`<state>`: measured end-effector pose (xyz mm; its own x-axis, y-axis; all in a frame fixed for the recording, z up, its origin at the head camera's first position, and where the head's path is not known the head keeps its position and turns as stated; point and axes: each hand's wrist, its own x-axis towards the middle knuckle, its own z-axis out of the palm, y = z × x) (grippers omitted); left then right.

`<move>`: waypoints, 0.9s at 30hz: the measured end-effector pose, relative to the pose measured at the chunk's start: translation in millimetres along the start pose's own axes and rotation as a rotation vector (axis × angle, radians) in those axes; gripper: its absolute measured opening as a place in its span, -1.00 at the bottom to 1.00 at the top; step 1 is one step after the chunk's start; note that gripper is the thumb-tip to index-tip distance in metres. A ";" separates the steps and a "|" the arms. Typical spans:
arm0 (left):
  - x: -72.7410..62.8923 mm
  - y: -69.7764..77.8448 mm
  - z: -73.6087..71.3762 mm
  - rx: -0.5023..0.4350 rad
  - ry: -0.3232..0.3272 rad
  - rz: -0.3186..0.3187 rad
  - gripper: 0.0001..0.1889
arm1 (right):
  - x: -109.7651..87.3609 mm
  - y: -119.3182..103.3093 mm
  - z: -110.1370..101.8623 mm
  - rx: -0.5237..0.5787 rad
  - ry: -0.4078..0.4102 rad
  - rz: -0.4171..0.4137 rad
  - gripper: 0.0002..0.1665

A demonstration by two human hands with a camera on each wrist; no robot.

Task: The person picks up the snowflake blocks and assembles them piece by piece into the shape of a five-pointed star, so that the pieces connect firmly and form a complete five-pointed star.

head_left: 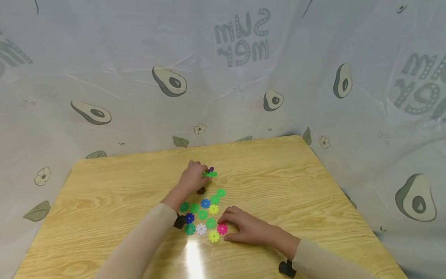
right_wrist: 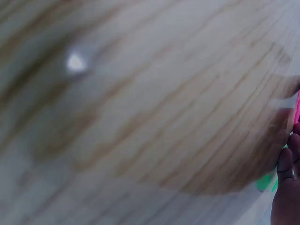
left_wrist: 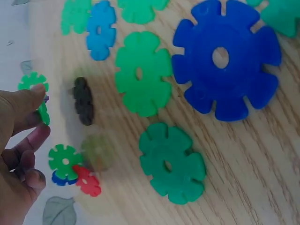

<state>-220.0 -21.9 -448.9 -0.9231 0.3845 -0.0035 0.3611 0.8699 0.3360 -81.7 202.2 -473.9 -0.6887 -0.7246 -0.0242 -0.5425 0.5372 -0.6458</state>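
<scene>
At the far side of the disc group, my left hand point(head_left: 191, 177) pinches green notched plastic discs point(head_left: 213, 174) between thumb and fingers. A small purple piece point(head_left: 211, 169) shows right at them. In the left wrist view, the green disc point(left_wrist: 33, 78) juts past the fingertips, and a green, blue and red cluster point(left_wrist: 65, 161) appears below the hand. My right hand point(head_left: 245, 226) has thumb and forefinger around a pink notched disc point(head_left: 222, 229) at the group's right edge. Only the pink disc's edge point(right_wrist: 297, 110) shows in the right wrist view.
Several flat discs spread between my arms, among them a white disc point(head_left: 201, 229), a dark blue disc point(head_left: 189, 218) and a yellow disc point(head_left: 214, 236). A black disc point(head_left: 201, 190) lies beneath my left hand. Printed curtain point(head_left: 223, 97) borders the wooden table point(head_left: 271, 174).
</scene>
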 end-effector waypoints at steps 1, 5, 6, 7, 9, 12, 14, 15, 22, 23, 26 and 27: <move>1.8 0.3 2.1 0.010 -0.012 -0.003 -0.63 | 0.3 -0.4 0.3 0.007 0.003 0.004 -0.59; 6.8 2.8 8.4 0.078 -0.046 -0.010 -0.63 | 1.1 0.0 1.8 0.023 0.007 0.026 -0.66; 7.6 3.6 9.4 0.097 -0.049 -0.015 -0.62 | 1.4 0.4 2.3 0.022 0.011 0.025 -0.67; 8.4 4.1 10.6 0.113 -0.050 -0.022 -0.62 | 1.6 0.8 2.7 0.019 0.017 0.020 -0.68; 10.1 4.6 12.3 0.148 -0.048 -0.031 -0.60 | 2.0 1.8 3.7 0.008 0.028 0.015 -0.69; 9.4 3.7 13.6 0.171 -0.042 -0.036 -0.57 | 2.6 2.7 7.3 0.006 0.048 0.001 -0.73; 6.9 3.0 13.0 0.175 -0.020 -0.027 -0.55 | 2.8 3.3 9.1 0.013 0.059 0.001 -0.75; 4.9 3.0 11.8 0.165 0.001 -0.021 -0.57 | 3.0 3.4 9.7 0.020 0.066 -0.002 -0.76; -25.2 -2.2 -2.5 0.084 0.132 0.117 -0.92 | -0.2 2.7 4.5 0.044 0.115 0.013 -0.76; -31.0 -3.5 -3.6 0.088 0.115 0.150 -0.95 | -1.0 2.5 2.4 0.042 0.125 0.020 -0.76; -46.4 -7.6 -3.0 0.089 0.050 0.221 -0.93 | -2.9 2.1 -5.6 0.064 0.154 0.054 -0.74; -50.4 -8.9 -1.5 0.093 0.029 0.229 -0.91 | -3.1 1.6 -8.7 0.077 0.163 0.060 -0.73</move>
<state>-176.9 -49.5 -450.3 -0.8187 0.5671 0.0903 0.5708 0.7863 0.2364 -84.6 209.2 -468.2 -0.7912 -0.6091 0.0553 -0.4636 0.5383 -0.7038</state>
